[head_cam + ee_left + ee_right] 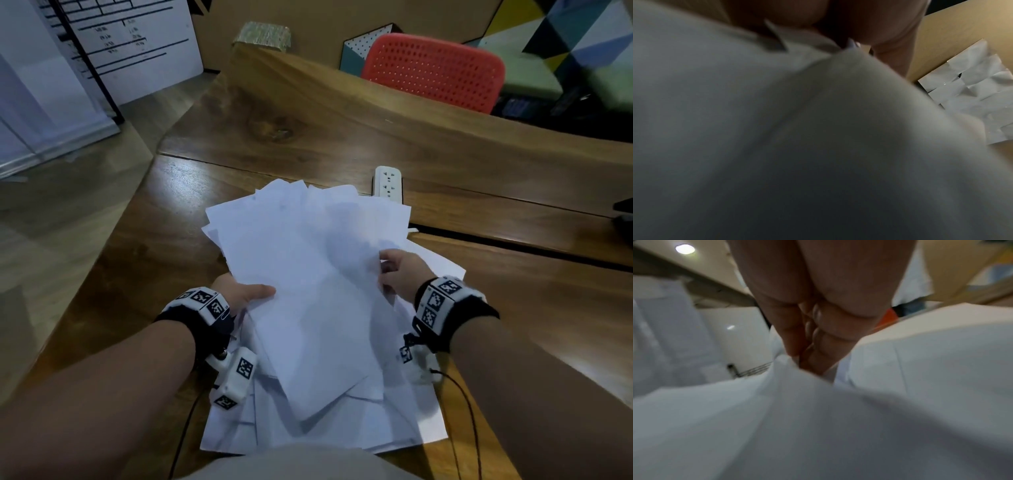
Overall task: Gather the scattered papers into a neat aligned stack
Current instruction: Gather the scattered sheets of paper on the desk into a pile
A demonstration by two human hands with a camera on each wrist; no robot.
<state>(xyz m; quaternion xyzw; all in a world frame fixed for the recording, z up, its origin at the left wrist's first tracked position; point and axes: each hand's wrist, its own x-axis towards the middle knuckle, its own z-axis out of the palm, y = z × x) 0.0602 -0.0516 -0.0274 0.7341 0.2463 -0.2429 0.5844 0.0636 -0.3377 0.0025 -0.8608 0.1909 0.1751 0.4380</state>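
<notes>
A loose, fanned bundle of white papers (pixel 308 274) is held up over the wooden table (pixel 308 130). My left hand (pixel 239 291) grips its left edge, thumb on top and fingers hidden beneath. My right hand (pixel 397 270) pinches its right edge between thumb and fingers, which the right wrist view shows closing on the papers (pixel 797 402). More sheets (pixel 342 431) lie askew on the table under the bundle, near the front edge. In the left wrist view, blurred papers (pixel 777 129) fill most of the picture below my left hand (pixel 869 29).
A white power strip (pixel 387 185) lies on the table just behind the papers. A red perforated chair (pixel 435 70) stands at the far side. A whiteboard (pixel 113 44) leans at the back left. Cables (pixel 469 411) trail from my wrists.
</notes>
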